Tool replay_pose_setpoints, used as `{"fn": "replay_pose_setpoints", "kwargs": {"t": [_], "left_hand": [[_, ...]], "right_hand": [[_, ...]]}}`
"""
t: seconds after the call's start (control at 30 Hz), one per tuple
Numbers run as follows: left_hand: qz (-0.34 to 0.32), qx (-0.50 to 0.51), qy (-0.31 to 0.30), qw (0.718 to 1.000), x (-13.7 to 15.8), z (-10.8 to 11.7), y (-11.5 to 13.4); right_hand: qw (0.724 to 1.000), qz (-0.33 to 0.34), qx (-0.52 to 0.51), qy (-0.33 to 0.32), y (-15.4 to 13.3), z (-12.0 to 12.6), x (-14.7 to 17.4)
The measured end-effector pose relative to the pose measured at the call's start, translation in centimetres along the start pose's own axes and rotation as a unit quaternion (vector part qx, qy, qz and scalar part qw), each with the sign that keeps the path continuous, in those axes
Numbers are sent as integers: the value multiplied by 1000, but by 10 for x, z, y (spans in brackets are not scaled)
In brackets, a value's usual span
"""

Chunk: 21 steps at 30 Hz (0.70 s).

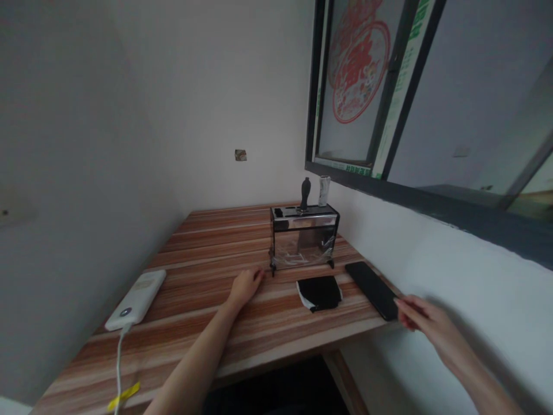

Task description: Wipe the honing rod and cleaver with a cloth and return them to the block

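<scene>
My left hand (246, 286) rests on the striped wooden table with its fingers curled in; nothing shows in it. Just beyond its fingertips stands a knife block (305, 242) with clear sides and a black frame. A black handle (305, 193) sticks up out of its top, and a whitish, wrapped-looking upright piece (324, 190) is beside that. At the table's right edge, a flat black phone (374, 290) lies along the wall. My right hand (417, 314) pinches its near end. Between my hands lies a folded black cloth (320, 293) with a white edge.
A white power bank (136, 300) with a white cable (120, 363) lies on the left of the table (207, 248). Yellow tape (124, 396) crosses the cable near the front. Walls border the back and right; a dark-framed window (367, 173) is above on the right.
</scene>
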<state>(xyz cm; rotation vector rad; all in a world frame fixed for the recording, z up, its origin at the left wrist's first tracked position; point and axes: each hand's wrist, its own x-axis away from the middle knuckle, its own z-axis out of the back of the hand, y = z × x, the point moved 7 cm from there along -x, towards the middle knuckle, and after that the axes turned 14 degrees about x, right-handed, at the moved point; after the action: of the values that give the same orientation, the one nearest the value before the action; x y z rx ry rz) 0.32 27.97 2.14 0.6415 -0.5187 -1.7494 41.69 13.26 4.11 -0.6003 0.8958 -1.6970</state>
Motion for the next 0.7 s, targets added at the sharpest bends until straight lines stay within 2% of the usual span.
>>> {"fn": "replay_pose_setpoints", "kwargs": {"t": [0.13,0.23,0.37,0.57,0.7], "left_hand": [[7,-3,-3,1000,-2,-2,-3],[5,-8,-5,1000,-3,-3,-4],[-3,-11,-10,1000,-3,-4,-6],[3,-11,-16,1000,-4,-5,-8],[6,-14,-18,1000,-3,-4,-7]], "right_hand": [[990,-7,134,-30,20,25,-43],[970,-20,220,-104,31,16,-63],[926,-69,324,-180,36,4,-75],[863,-129,370,-320,18,-7,-84],[835,-155,391,-354,9,-12,-99]]}}
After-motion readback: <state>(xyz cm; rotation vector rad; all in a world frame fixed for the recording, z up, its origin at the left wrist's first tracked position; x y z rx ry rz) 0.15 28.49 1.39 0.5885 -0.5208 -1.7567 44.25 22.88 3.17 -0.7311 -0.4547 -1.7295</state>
